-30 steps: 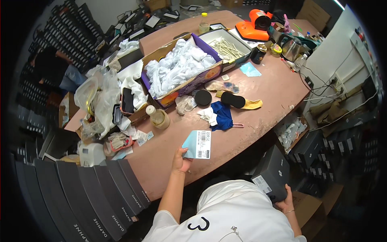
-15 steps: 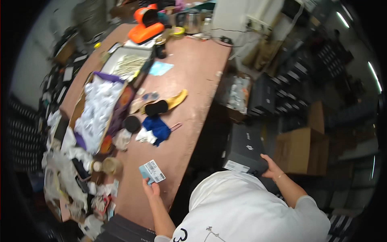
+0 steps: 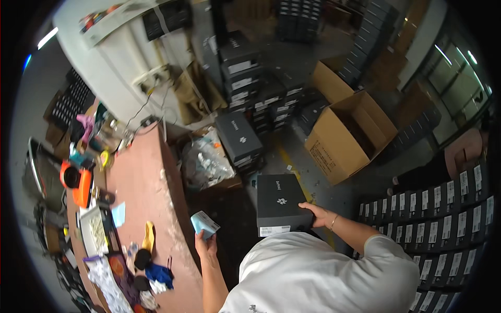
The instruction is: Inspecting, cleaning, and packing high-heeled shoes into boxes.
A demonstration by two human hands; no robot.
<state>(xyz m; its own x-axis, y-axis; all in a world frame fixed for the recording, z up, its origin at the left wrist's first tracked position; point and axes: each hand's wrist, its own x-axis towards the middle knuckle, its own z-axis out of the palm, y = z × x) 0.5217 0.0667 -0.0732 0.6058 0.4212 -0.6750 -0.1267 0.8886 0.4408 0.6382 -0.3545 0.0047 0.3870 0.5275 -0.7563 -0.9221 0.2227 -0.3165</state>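
Observation:
My left hand (image 3: 206,245) is closed on a pale blue and white label card (image 3: 204,223), held up just off the table's right edge. Gripped by my right hand (image 3: 317,215) at its right side is a dark grey lidded box (image 3: 279,198), with a white flower-like mark on top and a white label on its near end. The box is in front of my body, level and apart from the card. My right thumb lies over the lid's edge; the other fingers are mostly hidden.
A pinkish table (image 3: 143,195) on the left bears an orange tape dispenser (image 3: 78,182) and cloth pieces. Beyond it stand a carton of plastic wrap (image 3: 209,161) and stacked dark boxes (image 3: 240,135). An open carton (image 3: 349,135), rows of labelled boxes (image 3: 443,224) and another person (image 3: 462,151) are at right.
My view has swung to the right, so the table now lies further left and the open carton and box rows show more. Both hands keep hold of the label card and the box.

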